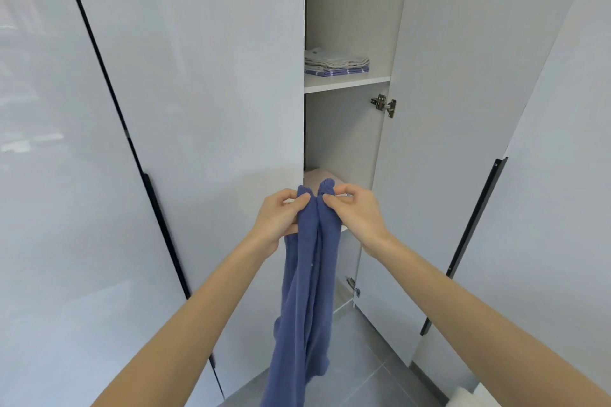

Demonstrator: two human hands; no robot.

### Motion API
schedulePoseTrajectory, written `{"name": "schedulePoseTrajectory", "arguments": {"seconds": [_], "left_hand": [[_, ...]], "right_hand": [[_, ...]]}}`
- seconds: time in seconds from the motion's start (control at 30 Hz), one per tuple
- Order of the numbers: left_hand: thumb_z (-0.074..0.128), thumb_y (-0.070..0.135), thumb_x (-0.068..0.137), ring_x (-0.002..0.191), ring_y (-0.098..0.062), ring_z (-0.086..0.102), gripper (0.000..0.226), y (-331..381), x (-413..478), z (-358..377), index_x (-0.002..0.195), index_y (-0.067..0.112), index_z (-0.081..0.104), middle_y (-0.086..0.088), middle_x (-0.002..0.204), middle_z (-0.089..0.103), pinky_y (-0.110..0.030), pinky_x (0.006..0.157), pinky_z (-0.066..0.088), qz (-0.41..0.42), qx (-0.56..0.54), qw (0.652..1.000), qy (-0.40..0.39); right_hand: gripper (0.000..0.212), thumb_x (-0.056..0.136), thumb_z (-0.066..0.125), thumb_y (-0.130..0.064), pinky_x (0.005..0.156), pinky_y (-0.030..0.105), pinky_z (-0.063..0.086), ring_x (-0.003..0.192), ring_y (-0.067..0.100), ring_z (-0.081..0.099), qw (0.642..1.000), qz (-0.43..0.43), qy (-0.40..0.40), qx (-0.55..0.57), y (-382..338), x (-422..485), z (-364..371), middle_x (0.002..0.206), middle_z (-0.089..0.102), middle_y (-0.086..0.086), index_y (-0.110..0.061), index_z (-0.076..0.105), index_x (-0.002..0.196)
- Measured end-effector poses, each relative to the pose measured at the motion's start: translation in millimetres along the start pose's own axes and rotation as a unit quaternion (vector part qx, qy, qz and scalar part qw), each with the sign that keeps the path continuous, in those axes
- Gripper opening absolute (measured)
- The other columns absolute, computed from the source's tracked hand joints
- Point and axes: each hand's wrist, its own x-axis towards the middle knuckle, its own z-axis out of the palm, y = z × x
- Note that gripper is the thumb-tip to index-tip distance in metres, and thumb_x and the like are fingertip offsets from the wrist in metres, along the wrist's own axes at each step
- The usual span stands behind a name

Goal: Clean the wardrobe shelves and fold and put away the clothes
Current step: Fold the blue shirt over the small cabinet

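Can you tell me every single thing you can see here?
wardrobe doors: several, glossy white, one open at right.
handles: two, black, on the doors.
hinges: two, metal, open door's inner edge.
shelf: one, white, inside, upper.
folded clothes: one stack, pale over blue-striped, on the shelf.
pink item: one, lower down inside, mostly hidden.
floor: grey tiles, below.
blue garment: one, hanging from both hands.
left hand: pinches garment's top.
right hand: pinches it alongside.

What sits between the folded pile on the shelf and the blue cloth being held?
Head view: the white shelf board, then cupboard wall, and a pinkish thing just behind the blue cloth.
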Motion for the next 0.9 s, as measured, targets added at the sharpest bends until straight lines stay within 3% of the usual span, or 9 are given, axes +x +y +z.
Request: {"name": "schedulePoseTrajectory", "arguments": {"seconds": [0.13,0.3,0.4,0.5,0.63,0.7,0.8,0.87,0.9], "left_hand": [[0.050,0.017,0.100,0.079,-0.011,0.070,0.016,-4,-2,10,0.101,0.011,0.065,-0.002,0.092,0.071,-0.017,0.060,0.052,0.044,0.081,0.996,-0.014],[0.035,-0.005,0.097,0.091,-0.006,0.067,0.035,8,-4,19,0.116,0.011,0.059,0.003,0.105,0.067,-0.018,0.068,0.055,0.055,0.098,0.990,-0.083],[0.033,-0.012,0.094,0.090,-0.001,0.063,0.041,14,-1,27,0.113,0.015,0.057,0.009,0.101,0.062,-0.016,0.064,0.054,0.101,0.156,0.977,-0.101],[0.035,-0.013,0.093,0.096,-0.003,0.062,0.045,16,6,31,0.111,0.022,0.056,0.006,0.105,0.064,-0.019,0.073,0.056,0.143,0.203,0.962,-0.113],[0.045,0.000,0.096,0.091,0.003,0.061,0.034,14,12,40,0.105,0.027,0.063,0.012,0.097,0.066,-0.013,0.077,0.049,0.220,0.234,0.947,-0.030],[0.059,0.010,0.092,0.098,0.001,0.058,0.025,10,16,43,0.109,0.027,0.062,0.016,0.106,0.060,-0.011,0.078,0.045,0.237,0.237,0.942,0.013],[0.075,0.026,0.082,0.114,0.002,0.038,0.070,4,22,46,0.140,0.031,0.037,0.021,0.127,0.035,-0.010,0.083,0.038,0.178,0.259,0.948,-0.044],[0.079,0.027,0.078,0.117,0.001,0.036,0.089,-1,23,52,0.147,0.032,0.022,0.022,0.132,0.031,-0.007,0.081,0.041,0.110,0.237,0.958,-0.119],[0.080,0.028,0.077,0.120,-0.002,0.040,0.088,-5,25,56,0.146,0.032,0.024,0.020,0.136,0.035,-0.010,0.085,0.045,0.083,0.219,0.962,-0.143]], "right_hand": [[0.015,0.089,0.063,-0.012,0.078,0.028,0.057,0.083,0.010,0.071,0.997,-0.050,-0.037,-0.045,-1,-1,-6,0.087,0.075,0.001,-0.010,0.069,0.103],[0.026,0.085,0.071,-0.015,0.069,0.006,0.049,0.087,0.000,0.067,0.991,-0.084,-0.063,-0.079,-7,3,-22,0.098,0.072,-0.003,-0.010,0.064,0.110],[0.028,0.081,0.076,-0.019,0.067,0.005,0.047,0.083,-0.002,0.066,0.986,-0.113,-0.055,-0.108,-10,4,-33,0.093,0.071,-0.007,-0.015,0.063,0.105],[0.016,0.085,0.070,-0.012,0.065,0.009,0.048,0.075,-0.004,0.066,0.985,-0.124,-0.039,-0.117,-10,10,-46,0.087,0.074,-0.003,-0.014,0.065,0.100],[0.013,0.090,0.064,-0.011,0.067,0.012,0.050,0.083,0.010,0.069,0.983,-0.121,-0.050,-0.131,-16,20,-69,0.092,0.074,0.005,-0.009,0.067,0.102],[0.010,0.092,0.061,-0.009,0.063,0.014,0.050,0.080,0.012,0.068,0.985,-0.111,-0.064,-0.113,-21,24,-82,0.093,0.074,0.006,-0.010,0.067,0.100],[0.013,0.095,0.055,-0.007,0.071,0.030,0.056,0.084,0.015,0.070,0.988,-0.101,-0.096,-0.063,-29,29,-100,0.090,0.075,0.000,-0.017,0.064,0.097],[0.016,0.097,0.053,-0.006,0.073,0.027,0.055,0.083,0.010,0.069,0.988,-0.103,-0.111,-0.026,-34,31,-110,0.087,0.074,-0.006,-0.019,0.063,0.096],[0.018,0.097,0.052,-0.005,0.072,0.023,0.053,0.081,0.006,0.068,0.987,-0.105,-0.118,-0.009,-36,32,-114,0.084,0.074,-0.009,-0.019,0.063,0.096]]}}
